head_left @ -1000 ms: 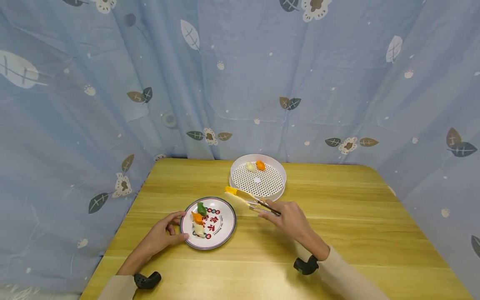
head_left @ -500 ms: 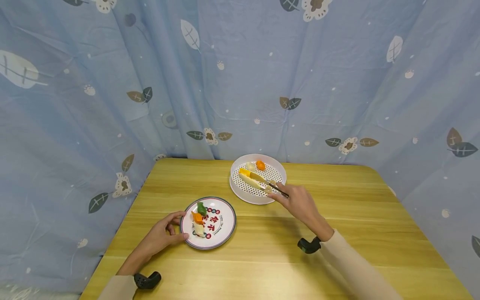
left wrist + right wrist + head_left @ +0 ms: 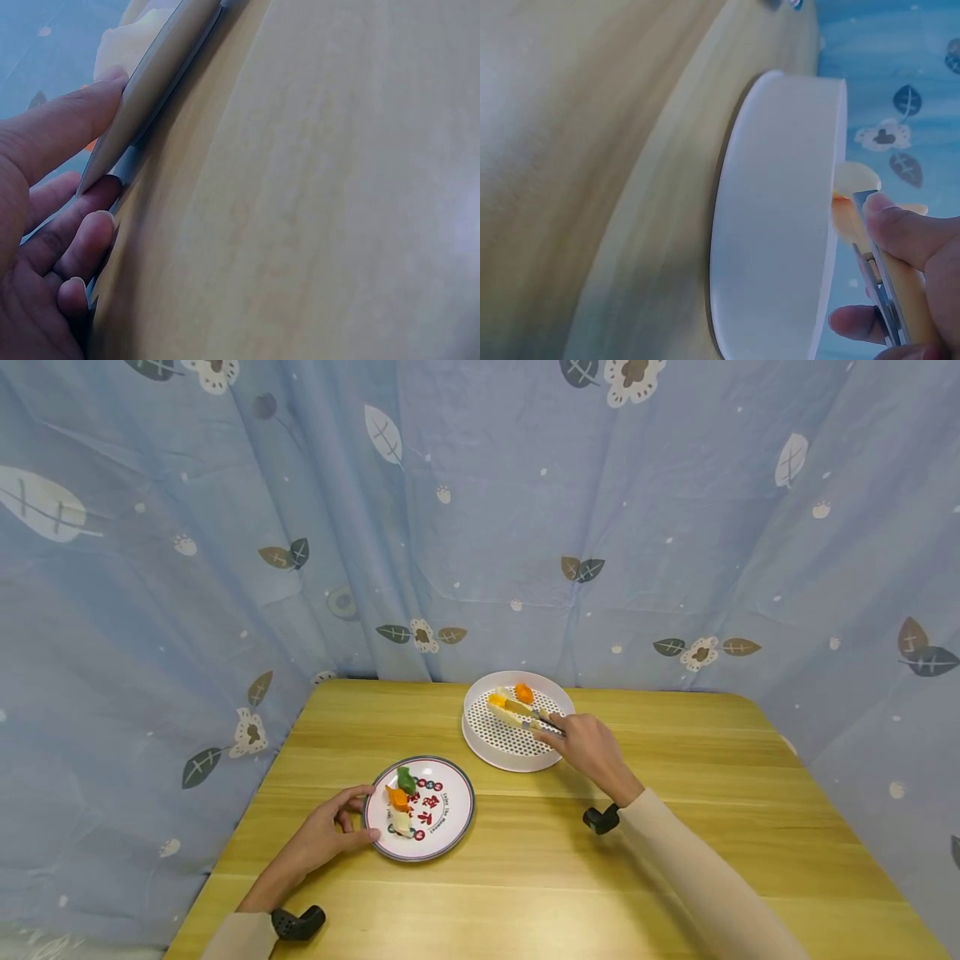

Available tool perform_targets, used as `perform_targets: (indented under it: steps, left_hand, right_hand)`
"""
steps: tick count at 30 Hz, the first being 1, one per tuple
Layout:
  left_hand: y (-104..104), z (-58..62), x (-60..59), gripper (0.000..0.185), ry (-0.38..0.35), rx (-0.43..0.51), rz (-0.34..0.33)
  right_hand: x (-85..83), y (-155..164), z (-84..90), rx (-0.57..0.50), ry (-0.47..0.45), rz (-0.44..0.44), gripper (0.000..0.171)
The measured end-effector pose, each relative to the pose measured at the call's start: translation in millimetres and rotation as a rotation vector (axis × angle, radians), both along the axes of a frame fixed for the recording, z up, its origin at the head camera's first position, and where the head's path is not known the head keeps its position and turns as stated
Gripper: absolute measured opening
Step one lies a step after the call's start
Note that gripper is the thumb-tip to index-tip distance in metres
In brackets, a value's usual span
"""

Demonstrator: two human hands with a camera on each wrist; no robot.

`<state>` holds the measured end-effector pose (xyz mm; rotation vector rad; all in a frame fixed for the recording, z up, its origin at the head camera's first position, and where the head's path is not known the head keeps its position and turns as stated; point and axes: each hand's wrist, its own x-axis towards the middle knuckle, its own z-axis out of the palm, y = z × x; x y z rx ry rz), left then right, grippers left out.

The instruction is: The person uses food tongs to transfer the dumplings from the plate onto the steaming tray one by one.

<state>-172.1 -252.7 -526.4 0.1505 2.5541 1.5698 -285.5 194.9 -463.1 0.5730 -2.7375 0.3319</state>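
My left hand (image 3: 330, 822) pinches the left rim of a round white plate (image 3: 450, 810) with red and green print, thumb on top and fingers beneath. Green (image 3: 406, 780), orange (image 3: 398, 798) and cream (image 3: 401, 823) small food-like pieces lie along the plate's left side. My right hand (image 3: 592, 747) grips a pair of tongs (image 3: 517, 707), reaching over the near wall of a round white perforated tray (image 3: 480, 747). A yellow part shows at the tongs' tip; whether it is a separate piece I cannot tell. Behind the tips sit an orange piece (image 3: 524, 693) and a partly hidden cream piece.
Both things stand on a wooden table (image 3: 675, 827), the tray at the back near a blue patterned curtain (image 3: 480, 527), the plate nearer and to the left. Black devices are strapped to both wrists.
My right hand has carried the tongs from between plate and tray to over the tray's inside, up beside the cream piece. The left hand stays on the plate rim.
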Motion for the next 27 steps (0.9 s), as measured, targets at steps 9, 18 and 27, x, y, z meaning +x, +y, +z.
perform_targets:
  steps: [9,18,27]
  left_hand:
    - [-0.2,-1.5,-0.4,0.074,-0.004,-0.01,0.001]
    - [-0.9,-2.2,-1.3,0.075,-0.011,-0.02,0.007]
    - [-0.9,-1.5,-0.6,0.075,-0.009,-0.028,0.007]
  right_hand:
    - [-15.4,-4.5,-3.7,0.052,-0.038,-0.024,0.035]
    - [-25.8,-10.5,-8.1,0.064,-0.075,-0.046,0.04]
    - [-28.7,-12.7,-12.7,0.037,-0.119,-0.074,0.043]
